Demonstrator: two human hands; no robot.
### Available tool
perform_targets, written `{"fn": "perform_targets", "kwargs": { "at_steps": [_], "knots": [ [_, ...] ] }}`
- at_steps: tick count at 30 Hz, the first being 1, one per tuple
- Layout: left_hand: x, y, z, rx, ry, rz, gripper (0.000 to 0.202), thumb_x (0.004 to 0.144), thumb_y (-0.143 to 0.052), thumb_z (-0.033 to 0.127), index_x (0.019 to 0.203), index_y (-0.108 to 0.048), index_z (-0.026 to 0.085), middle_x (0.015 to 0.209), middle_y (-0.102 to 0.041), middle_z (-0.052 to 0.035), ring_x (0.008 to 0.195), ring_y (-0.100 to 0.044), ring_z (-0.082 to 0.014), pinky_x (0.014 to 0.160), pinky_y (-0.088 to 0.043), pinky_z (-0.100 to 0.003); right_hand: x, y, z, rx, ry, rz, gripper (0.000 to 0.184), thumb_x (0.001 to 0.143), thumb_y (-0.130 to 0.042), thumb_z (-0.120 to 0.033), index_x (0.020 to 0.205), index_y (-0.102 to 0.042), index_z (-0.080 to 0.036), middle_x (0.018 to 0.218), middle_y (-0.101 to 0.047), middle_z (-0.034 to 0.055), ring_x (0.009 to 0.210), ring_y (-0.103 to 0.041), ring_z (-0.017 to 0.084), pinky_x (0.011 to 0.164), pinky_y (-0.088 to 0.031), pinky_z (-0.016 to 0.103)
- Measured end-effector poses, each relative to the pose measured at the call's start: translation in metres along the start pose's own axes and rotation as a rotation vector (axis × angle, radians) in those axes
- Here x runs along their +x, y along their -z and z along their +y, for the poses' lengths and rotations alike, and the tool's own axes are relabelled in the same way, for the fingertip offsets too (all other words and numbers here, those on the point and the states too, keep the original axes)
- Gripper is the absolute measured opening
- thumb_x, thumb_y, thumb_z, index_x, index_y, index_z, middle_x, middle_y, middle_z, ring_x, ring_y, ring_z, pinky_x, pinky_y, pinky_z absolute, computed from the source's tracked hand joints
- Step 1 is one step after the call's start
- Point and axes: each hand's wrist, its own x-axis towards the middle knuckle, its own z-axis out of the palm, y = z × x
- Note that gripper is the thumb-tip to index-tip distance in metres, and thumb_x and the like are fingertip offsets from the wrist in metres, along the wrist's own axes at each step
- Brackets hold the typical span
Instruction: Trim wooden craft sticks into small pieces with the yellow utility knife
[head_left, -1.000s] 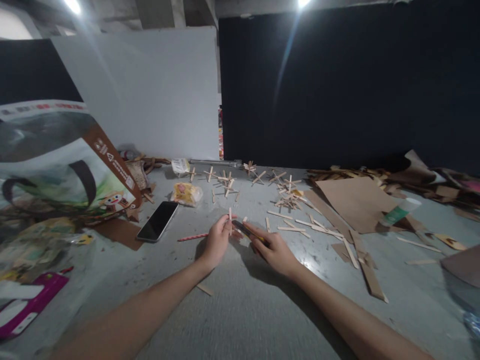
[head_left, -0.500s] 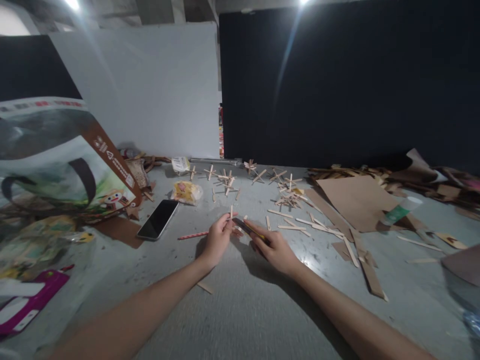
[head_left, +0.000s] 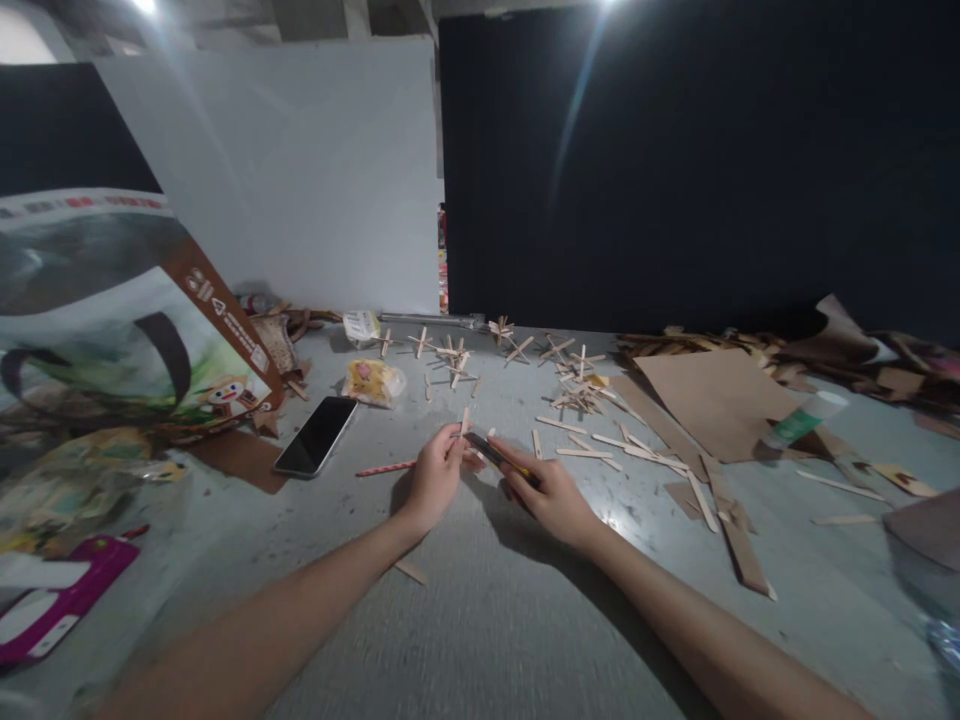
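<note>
Stick [head_left: 465, 418] pinched in left hand [head_left: 436, 478] | knife [head_left: 489, 452] gripped by right hand [head_left: 553, 497], toward four o'clock | stick likely light, stiff, easily snapped; best held at six-o'clock end

The stick [head_left: 465, 420] is pale tan, the cutter [head_left: 487, 450] black and yellow, the rod [head_left: 385, 469] patterned red and white.

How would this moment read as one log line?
left hand: holds wooden stick; right hand: holds knife-like tool; on tabletop: striped rod, phone, loose sticks
</note>
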Motion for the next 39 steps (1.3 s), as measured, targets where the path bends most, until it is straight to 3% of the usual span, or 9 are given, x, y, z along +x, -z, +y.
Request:
{"fn": "perform_targets", "kwargs": {
  "at_steps": [6,17,27,39],
  "knots": [
    [-0.001,0.000,0.002,-0.014,-0.016,-0.045,0.021,0.094,-0.065,0.031,0.114,-0.065,0.023,0.084,-0.079,-0.0052,0.077,-0.079,-0.0233,0.074,-0.062,-0.034,0.000,-0.002,0.004,-0.010,-0.011,0.020,0.055,0.104,-0.049,-0.036,0.153,-0.060,-0.016,0.059,-0.057,-0.0030,0.048,-0.047,0.011,0.054,-0.040,0.023],
    [-0.003,0.000,0.005,0.029,0.003,-0.011,0.018,0.096,-0.062,0.025,0.114,-0.062,0.025,0.098,-0.082,-0.0076,0.097,-0.080,-0.0260,0.091,-0.062,-0.040,0.000,-0.004,0.006,-0.014,-0.003,0.019,0.054,0.104,-0.048,-0.034,0.155,-0.058,-0.017,0.059,-0.058,-0.0036,0.048,-0.046,0.010,0.052,-0.040,0.021],
    [-0.008,-0.002,0.012,0.053,-0.019,0.026,0.017,0.094,-0.062,0.021,0.111,-0.062,0.026,0.090,-0.081,-0.0049,0.088,-0.081,-0.0254,0.085,-0.061,-0.037,0.000,-0.002,0.001,-0.041,-0.023,0.014,0.055,0.103,-0.050,-0.037,0.154,-0.059,-0.019,0.059,-0.060,-0.0024,0.048,-0.047,0.012,0.053,-0.042,0.024],
    [-0.007,-0.003,0.010,-0.019,0.011,-0.011,0.016,0.096,-0.064,0.026,0.112,-0.060,0.026,0.095,-0.082,-0.0068,0.093,-0.081,-0.0265,0.091,-0.061,-0.041,0.001,-0.001,-0.003,0.024,-0.035,0.012,0.058,0.104,-0.047,-0.038,0.155,-0.058,-0.013,0.059,-0.056,-0.0029,0.050,-0.043,0.011,0.053,-0.039,0.023]
  ]
}}
